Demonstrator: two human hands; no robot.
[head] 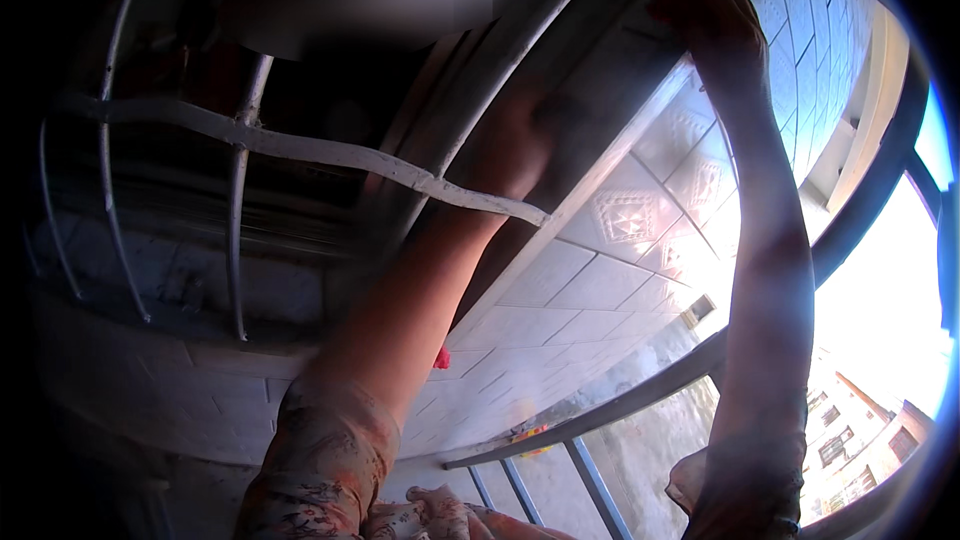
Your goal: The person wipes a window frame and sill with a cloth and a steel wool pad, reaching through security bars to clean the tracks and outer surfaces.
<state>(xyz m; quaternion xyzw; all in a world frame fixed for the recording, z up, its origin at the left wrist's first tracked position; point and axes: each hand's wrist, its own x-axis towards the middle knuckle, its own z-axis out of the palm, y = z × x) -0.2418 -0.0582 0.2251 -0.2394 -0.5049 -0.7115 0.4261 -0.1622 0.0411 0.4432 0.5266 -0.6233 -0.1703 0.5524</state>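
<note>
My left arm reaches up to a window with metal bars. My left hand is beside the dark window frame, partly behind the wavy flat crossbar; shadow hides its fingers. Higher up on the right, my right hand is raised by the upper end of the pale frame edge. It looks bent at the wrist with the fingers curled. A dark red patch shows at its fingertips, too dim to tell as cloth or skin.
Upright round bars cross the dark opening on the left. White wall tiles adjoin the frame. Below, a metal railing curves round to bright daylight and buildings. A small red object shows beside my left forearm. A blurred patch covers the top.
</note>
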